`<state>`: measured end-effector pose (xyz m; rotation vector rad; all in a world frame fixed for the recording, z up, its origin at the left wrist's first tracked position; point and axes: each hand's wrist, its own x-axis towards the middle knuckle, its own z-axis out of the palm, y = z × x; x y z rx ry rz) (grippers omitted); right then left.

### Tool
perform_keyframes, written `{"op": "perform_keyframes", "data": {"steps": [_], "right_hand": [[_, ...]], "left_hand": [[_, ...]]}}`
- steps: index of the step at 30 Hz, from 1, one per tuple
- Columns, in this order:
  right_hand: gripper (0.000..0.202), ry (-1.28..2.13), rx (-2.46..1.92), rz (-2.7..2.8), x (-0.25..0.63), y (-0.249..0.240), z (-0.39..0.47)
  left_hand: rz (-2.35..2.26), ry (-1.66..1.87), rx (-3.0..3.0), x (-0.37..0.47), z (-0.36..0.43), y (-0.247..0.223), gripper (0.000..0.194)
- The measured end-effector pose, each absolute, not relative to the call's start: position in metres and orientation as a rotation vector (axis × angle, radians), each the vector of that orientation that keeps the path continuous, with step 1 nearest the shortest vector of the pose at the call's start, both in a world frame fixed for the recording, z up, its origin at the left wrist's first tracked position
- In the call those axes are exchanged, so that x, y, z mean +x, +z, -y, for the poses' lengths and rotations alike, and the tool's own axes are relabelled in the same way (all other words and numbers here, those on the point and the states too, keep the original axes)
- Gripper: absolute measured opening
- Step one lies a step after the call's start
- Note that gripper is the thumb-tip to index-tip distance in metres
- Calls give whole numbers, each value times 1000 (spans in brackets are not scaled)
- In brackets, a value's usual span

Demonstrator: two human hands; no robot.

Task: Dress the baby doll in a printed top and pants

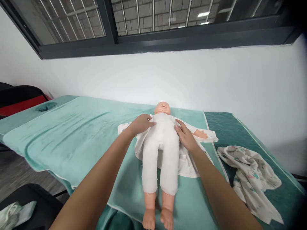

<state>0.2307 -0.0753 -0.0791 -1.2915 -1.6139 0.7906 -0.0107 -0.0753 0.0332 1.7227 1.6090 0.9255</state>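
A baby doll (161, 134) with a white cloth body lies on its back, its head at the wall side and its bare feet towards me. Under it spreads a white printed baby shirt (189, 164), front open and sleeves out to both sides. One doll hand (200, 133) shows at the right sleeve. My left hand (142, 124) pinches the shirt's edge by the doll's shoulder on the left. On the other side, my right hand (185, 134) touches the doll's chest and side, thumb and forefinger slightly apart; its other fingers are partly hidden.
Crumpled printed cloth (251, 175) lies at the right on the dark green cover (222, 123). A light green sheet (72, 137) covers the bed, which stands against a white wall (153, 80) under a barred window. A black chair (31, 204) holds some items at lower left.
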Motion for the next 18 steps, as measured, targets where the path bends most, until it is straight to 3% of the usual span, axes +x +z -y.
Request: {"op": "perform_keyframes", "data": {"steps": [4,8,11,13,18], "right_hand": [[67,746,-1261,1545,226,-87,76],[65,757,-1238,1560,229,-89,76],[66,818,-1224,1567,232,-89,76],[66,868,-1198,1551,233,-89,76],[64,840,-1211,1521,231,-88,75]], "left_hand": [[-1494,988,1785,16,83,48,6],[-1501,855,2205,65,110,42,23],[-1261,766,2446,92,142,32,11],[-1204,749,2560,94,160,27,18],[-1755,988,2550,56,184,7,24]]}}
